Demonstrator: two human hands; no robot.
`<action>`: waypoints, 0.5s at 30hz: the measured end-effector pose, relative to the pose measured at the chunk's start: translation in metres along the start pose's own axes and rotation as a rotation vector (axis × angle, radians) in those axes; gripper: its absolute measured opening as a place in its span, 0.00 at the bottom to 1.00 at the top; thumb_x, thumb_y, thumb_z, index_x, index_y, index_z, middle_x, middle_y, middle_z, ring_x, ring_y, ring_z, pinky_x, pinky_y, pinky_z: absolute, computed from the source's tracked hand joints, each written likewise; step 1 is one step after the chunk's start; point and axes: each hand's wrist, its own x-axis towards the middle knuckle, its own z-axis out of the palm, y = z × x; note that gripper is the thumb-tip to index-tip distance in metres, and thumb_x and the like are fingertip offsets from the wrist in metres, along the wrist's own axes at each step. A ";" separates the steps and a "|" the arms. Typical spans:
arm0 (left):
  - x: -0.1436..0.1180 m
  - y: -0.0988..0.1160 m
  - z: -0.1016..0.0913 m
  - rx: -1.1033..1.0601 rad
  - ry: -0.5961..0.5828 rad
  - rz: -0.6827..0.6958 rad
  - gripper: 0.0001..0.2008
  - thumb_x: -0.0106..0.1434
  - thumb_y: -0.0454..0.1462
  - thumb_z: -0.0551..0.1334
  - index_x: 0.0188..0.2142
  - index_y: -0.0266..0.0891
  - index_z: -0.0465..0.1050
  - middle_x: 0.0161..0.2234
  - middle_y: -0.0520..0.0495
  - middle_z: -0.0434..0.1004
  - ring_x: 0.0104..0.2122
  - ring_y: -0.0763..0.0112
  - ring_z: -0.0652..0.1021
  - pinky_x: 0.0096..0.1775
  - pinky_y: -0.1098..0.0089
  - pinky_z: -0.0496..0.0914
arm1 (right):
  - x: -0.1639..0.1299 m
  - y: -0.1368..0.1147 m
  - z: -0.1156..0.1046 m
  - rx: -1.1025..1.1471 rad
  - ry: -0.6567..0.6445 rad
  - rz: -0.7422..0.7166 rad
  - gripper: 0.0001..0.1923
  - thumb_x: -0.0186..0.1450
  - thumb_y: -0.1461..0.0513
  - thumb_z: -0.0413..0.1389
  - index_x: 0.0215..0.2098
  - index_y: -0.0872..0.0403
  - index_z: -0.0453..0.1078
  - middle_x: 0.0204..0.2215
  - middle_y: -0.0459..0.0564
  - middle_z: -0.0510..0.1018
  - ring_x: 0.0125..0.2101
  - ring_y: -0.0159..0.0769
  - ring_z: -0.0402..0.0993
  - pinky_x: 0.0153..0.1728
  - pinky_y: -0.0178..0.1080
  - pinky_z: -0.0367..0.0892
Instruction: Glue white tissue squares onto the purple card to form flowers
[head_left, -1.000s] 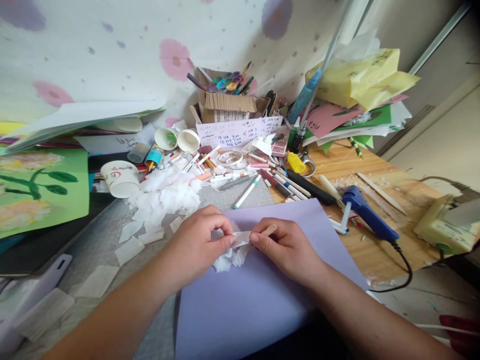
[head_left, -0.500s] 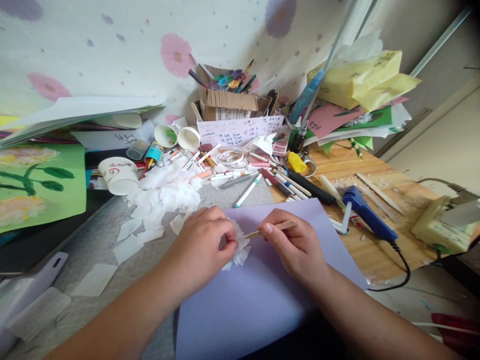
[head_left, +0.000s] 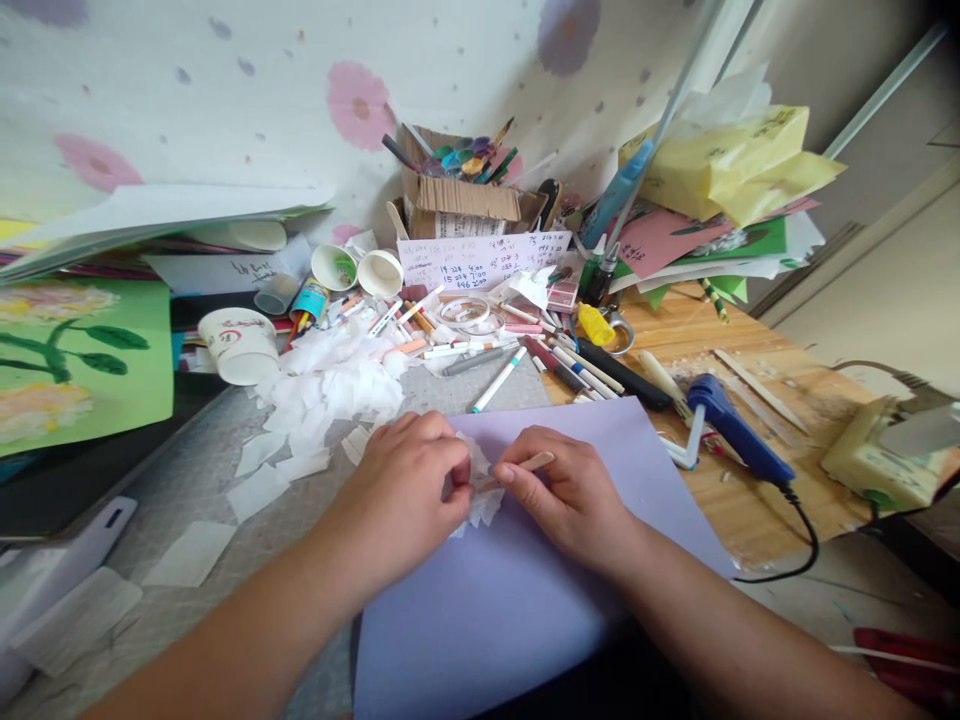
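Observation:
My right hand (head_left: 566, 490) is closed on a thin wooden craft stick (head_left: 536, 461), its tip pointing left toward my left hand. Under and beside the fingers of my left hand (head_left: 420, 475) lies a ruffled cluster of white tissue paper (head_left: 484, 507). The left thumb and forefinger are curled together at the cluster's edge; whatever is between them is hidden. The cluster sits on a lilac sheet of paper (head_left: 510, 620) that spreads beneath both hands.
A heap of torn white tissue pieces (head_left: 330, 375) lies left of the sheet. Markers (head_left: 499, 380) and a paper cup (head_left: 238, 345) stand behind. A blue hot glue gun (head_left: 731, 430) rests at right on the wooden table. A cardboard box (head_left: 461, 200) holds brushes at the back.
My right hand has shifted left with the craft stick, bringing the stick's tip up to the left fingers. The left hand has hardly moved.

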 end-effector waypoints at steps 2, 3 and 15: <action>0.000 -0.002 -0.001 -0.012 -0.001 0.009 0.04 0.55 0.33 0.60 0.24 0.40 0.70 0.30 0.51 0.69 0.35 0.65 0.70 0.37 0.65 0.61 | 0.000 0.001 0.000 -0.020 -0.032 -0.006 0.10 0.66 0.64 0.52 0.26 0.54 0.66 0.24 0.48 0.75 0.26 0.31 0.69 0.30 0.34 0.63; 0.000 -0.002 -0.001 -0.020 0.002 0.010 0.04 0.55 0.33 0.60 0.24 0.40 0.70 0.30 0.51 0.69 0.35 0.65 0.70 0.37 0.65 0.61 | 0.000 0.000 0.001 -0.039 -0.050 -0.019 0.10 0.67 0.63 0.52 0.27 0.54 0.66 0.24 0.47 0.75 0.27 0.31 0.69 0.31 0.34 0.63; 0.003 -0.021 -0.012 -0.209 0.136 -0.012 0.07 0.59 0.35 0.55 0.33 0.42 0.72 0.35 0.51 0.72 0.38 0.66 0.72 0.40 0.67 0.64 | -0.001 0.000 0.003 0.038 -0.074 0.042 0.11 0.67 0.61 0.52 0.27 0.54 0.68 0.23 0.46 0.73 0.25 0.31 0.67 0.29 0.34 0.62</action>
